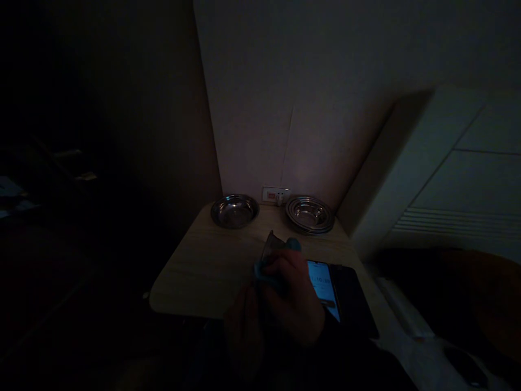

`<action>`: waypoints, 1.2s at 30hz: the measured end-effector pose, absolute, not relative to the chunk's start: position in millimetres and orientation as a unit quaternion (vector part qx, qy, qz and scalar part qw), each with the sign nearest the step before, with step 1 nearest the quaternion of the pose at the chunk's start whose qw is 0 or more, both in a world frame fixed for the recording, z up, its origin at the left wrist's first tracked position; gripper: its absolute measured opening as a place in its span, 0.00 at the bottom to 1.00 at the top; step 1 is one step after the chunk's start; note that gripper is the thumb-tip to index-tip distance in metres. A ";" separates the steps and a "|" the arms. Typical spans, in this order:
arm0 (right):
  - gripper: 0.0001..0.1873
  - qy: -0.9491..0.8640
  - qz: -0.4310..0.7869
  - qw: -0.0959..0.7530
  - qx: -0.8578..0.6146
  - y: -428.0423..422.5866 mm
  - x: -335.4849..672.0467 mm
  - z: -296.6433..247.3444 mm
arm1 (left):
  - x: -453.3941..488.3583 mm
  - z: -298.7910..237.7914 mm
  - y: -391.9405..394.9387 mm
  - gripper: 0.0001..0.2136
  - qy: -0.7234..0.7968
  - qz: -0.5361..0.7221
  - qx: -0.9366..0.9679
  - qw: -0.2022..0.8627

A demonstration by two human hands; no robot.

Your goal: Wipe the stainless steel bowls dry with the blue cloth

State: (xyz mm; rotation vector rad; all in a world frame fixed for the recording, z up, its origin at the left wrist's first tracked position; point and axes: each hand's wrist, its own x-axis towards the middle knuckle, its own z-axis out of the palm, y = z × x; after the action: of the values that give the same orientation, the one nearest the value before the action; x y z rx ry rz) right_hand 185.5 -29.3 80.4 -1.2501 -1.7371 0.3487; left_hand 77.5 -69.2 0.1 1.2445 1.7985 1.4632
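In the dim light, my right hand is closed around a blue cloth, whose folds poke out above and beside the fingers. The cloth presses against a metal bowl, tilted on edge, with only part of its rim showing above the hand. Lower down is my left hand, its fingers bent together at the bowl's near side. Shadow and my right hand hide most of the bowl. Both hands are over the front edge of the small wooden table.
A single metal bowl stands at the back left of the table, and a stack of several metal bowls at the back right. Between them is a wall socket. A lit phone in a dark folding case lies right of my hands.
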 end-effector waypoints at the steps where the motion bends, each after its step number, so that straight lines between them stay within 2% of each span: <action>1: 0.06 -0.706 0.149 0.467 -0.512 -26.6 187.0 80.5 | 79.4 -2.3 -69.9 0.19 0.661 0.536 0.458 0.256; 5: 0.02 -0.663 0.174 0.505 -0.525 -18.8 190.8 80.3 | 87.2 -13.0 -73.2 0.17 0.665 0.537 0.456 0.249; 9: 0.07 -0.708 0.145 0.478 -0.500 -24.9 186.8 81.1 | 87.5 -13.9 -72.9 0.15 0.666 0.543 0.447 0.251; 11: 0.06 -0.715 0.149 0.463 -0.502 -23.7 185.3 82.7 | 86.2 -10.5 -71.5 0.15 0.670 0.541 0.438 0.259; 14: 0.03 -0.689 0.156 0.484 -0.517 -20.7 182.7 82.6 | 85.2 -6.2 -71.0 0.17 0.678 0.541 0.424 0.259; 20: 0.06 -0.717 0.116 0.486 -0.486 -26.0 184.2 75.4 | 83.1 -3.9 -71.5 0.17 0.673 0.544 0.416 0.279; 23: 0.04 -0.646 0.196 0.528 -0.515 -11.4 200.6 74.4 | 80.8 6.5 -67.3 0.18 0.665 0.540 0.416 0.306; 27: 0.14 -0.496 0.348 0.570 -0.555 -5.1 223.7 64.4 | 76.3 22.5 -65.5 0.19 0.679 0.542 0.391 0.304; 30: 0.17 -0.436 0.378 0.589 -0.566 -19.0 231.2 52.6 | 74.2 22.2 -67.5 0.19 0.697 0.530 0.369 0.312; 36: 0.16 -0.438 0.382 0.600 -0.549 -36.9 231.5 44.8 | 77.1 0.8 -72.6 0.17 0.704 0.511 0.372 0.323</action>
State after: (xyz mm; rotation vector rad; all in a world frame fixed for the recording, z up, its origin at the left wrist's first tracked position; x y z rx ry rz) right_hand 231.5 -36.9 44.8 -1.2739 -1.0162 0.8862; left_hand 77.1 -72.6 0.8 0.9752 1.8487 1.3424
